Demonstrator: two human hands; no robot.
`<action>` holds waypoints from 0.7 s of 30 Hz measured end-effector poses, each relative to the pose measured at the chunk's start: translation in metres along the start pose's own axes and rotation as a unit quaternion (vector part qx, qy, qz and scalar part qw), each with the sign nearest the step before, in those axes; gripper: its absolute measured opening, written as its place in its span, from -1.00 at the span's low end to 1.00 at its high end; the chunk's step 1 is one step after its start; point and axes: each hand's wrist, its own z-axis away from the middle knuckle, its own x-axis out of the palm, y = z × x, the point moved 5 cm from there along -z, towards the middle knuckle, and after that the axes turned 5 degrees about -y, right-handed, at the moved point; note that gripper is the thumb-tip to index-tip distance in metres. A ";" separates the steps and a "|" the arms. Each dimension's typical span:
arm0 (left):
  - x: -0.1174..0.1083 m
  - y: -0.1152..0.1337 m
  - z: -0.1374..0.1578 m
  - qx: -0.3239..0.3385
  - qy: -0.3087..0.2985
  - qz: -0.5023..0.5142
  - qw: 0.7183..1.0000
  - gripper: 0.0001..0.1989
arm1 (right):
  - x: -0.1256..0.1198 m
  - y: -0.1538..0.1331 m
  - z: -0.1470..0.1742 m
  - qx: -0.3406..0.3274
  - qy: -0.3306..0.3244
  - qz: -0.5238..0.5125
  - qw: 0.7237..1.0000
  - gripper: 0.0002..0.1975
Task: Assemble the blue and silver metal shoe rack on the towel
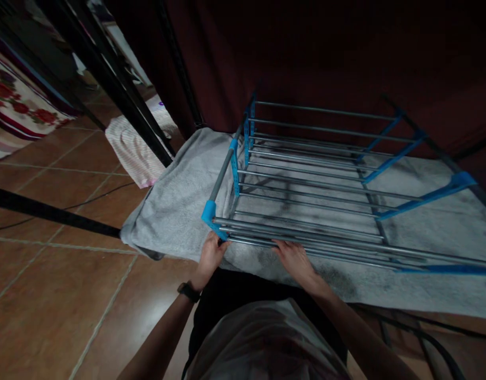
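- Tiled floor (88, 295) spreads beside the left hand (210, 256)
- Grey blanket (171, 216) lies ahead of that hand
- Metal rack (325, 184) rests on it, touching that hand and the right hand (293, 259)
- Left pinches the blue corner (218, 228); right curls over near rods (333, 244), tightness unclear
- Even pressure likely prevents twisting
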 end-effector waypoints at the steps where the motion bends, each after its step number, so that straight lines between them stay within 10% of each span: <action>1: -0.001 0.000 0.000 0.001 -0.008 0.000 1.000 -0.90 | -0.002 0.000 0.000 0.001 0.000 0.000 1.000 -0.64; 21: -0.014 0.027 0.005 0.053 -0.027 0.063 0.996 -0.79 | -0.023 -0.039 -0.024 -0.060 -0.064 -0.058 0.994 -0.61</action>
